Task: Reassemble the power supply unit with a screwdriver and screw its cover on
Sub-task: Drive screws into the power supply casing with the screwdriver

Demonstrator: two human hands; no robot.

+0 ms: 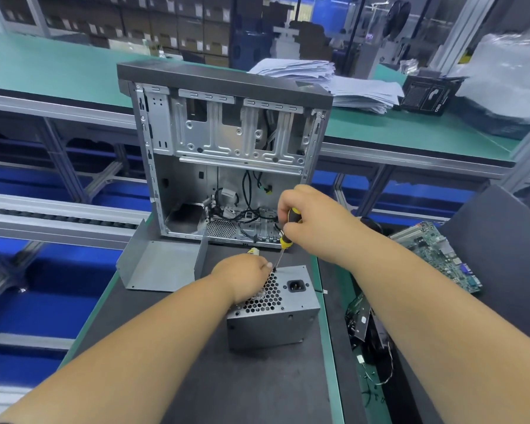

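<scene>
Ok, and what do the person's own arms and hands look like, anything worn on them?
Both forearms are bare in the head view: no sleeves, gloves, watch or wrist strap show. The left hand and right hand are bare too, with no rings visible. One short fingernail shows on the left hand.

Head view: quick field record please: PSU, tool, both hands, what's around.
power supply unit: on the dark mat, grille and power socket facing up
screwdriver: yellow-black handle, tip at the far edge of the grille face
right hand: grips the screwdriver handle
left hand: rests on the grille, fingertips by the screwdriver tip
screw: too small to tell
computer case: open, upright behind the unit
metal cover: lying left of the unit
circuit board: to the right
</scene>
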